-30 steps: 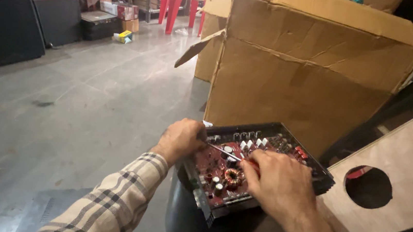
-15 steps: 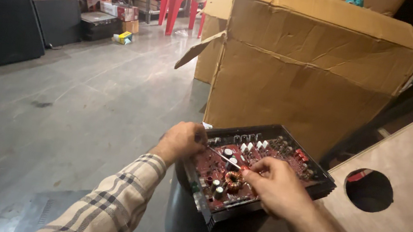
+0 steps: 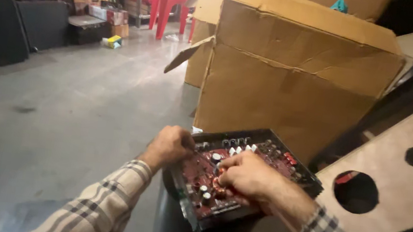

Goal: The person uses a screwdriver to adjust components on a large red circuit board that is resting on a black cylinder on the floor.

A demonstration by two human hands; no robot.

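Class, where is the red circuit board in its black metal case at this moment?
In the head view, the red circuit board in its black metal case sits low and centre, under both hands, left hand at its left edge, right hand on top, before the large cardboard box.

The left hand (image 3: 172, 146) grips the edge of an open black case holding a red circuit board (image 3: 241, 174). The right hand (image 3: 248, 178) rests curled on the board, before a large cardboard box (image 3: 294, 74).
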